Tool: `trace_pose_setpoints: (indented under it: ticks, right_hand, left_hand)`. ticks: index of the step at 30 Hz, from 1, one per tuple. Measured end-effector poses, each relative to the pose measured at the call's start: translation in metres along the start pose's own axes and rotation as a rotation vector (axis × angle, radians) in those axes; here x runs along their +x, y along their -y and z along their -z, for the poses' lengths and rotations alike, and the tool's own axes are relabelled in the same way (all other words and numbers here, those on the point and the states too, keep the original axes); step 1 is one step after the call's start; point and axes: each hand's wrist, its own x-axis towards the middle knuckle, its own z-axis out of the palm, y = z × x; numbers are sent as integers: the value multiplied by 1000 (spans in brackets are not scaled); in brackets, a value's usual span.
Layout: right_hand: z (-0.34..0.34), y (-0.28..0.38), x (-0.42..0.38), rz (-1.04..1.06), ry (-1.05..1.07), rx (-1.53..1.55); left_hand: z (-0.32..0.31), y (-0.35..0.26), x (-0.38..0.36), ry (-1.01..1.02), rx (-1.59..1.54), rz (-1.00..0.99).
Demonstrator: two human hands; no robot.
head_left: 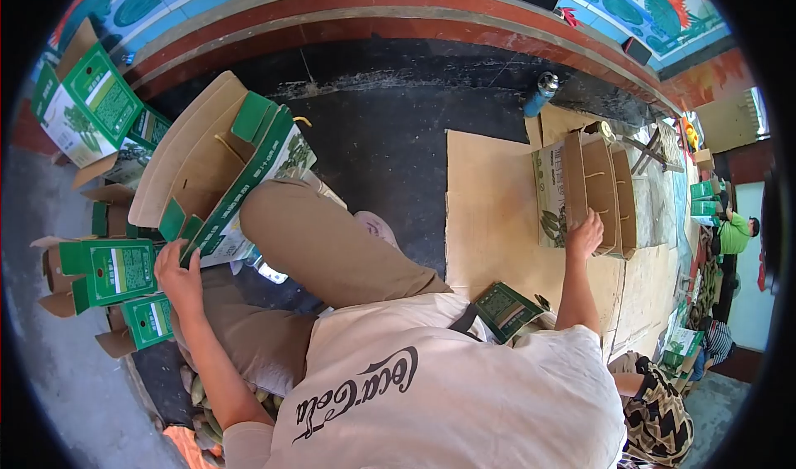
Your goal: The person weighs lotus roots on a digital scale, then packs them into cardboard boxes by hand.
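At the left, my left hand (179, 277) grips the lower corner of an open cardboard box (199, 158) with a green printed side, its flaps spread, resting against my raised knee. The fingers are closed on the box's green edge. On the right, my right hand (585, 235) has its fingers over the near edge of a second cardboard item (604, 179), which has brown inner panels and thin cord handles. That one stands on a flat cardboard sheet (485, 212). A green printed piece (503, 310) lies beside my body.
More green boxes (120, 272) stand at the far left. A blue bottle (541, 94) is near the wall ledge (431, 23). Long green vegetables (206, 423) lie at lower left. Other people (735, 233) are at the right, one (659, 411) close beside me.
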Motion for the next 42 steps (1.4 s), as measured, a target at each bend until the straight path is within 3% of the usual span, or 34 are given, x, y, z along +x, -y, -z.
trace_pose_setpoints:
  ticks: [3, 6, 9, 12, 15, 18, 21, 25, 38, 42]
  right_hand:
    - [-24, -26, 20, -175, 275, -12]
    - [-56, -35, 24, -217, 485, 104]
    - [-63, -26, 27, -264, 571, 94]
    - [-87, -24, 34, -71, 744, 177]
    - [-92, -13, 34, -24, 663, 133]
    - [-91, -2, 26, -136, 474, 376]
    - [-89, 10, 18, -87, 373, 626]
    - [-67, 40, 8, 28, 311, 656]
    - [-15, 148, 63, 702, 83, 555]
    - [-17, 164, 83, 681, 39, 416]
  left_hand:
    - [1, -9, 0, -16, 73, -68]
    - [1, -15, 3, -40, 119, -91]
    - [3, -16, 1, -40, 138, -82]
    - [-1, -18, 4, -52, 123, -59]
    - [-1, -15, 3, -54, 128, -49]
    - [1, -23, 4, -62, 151, -42]
    - [0, -24, 5, -58, 165, -30]
    - [0, -21, 4, -30, 180, -24]
    - [-1, -20, 1, -39, 178, -61]
    - [-2, -20, 0, -57, 173, -76]
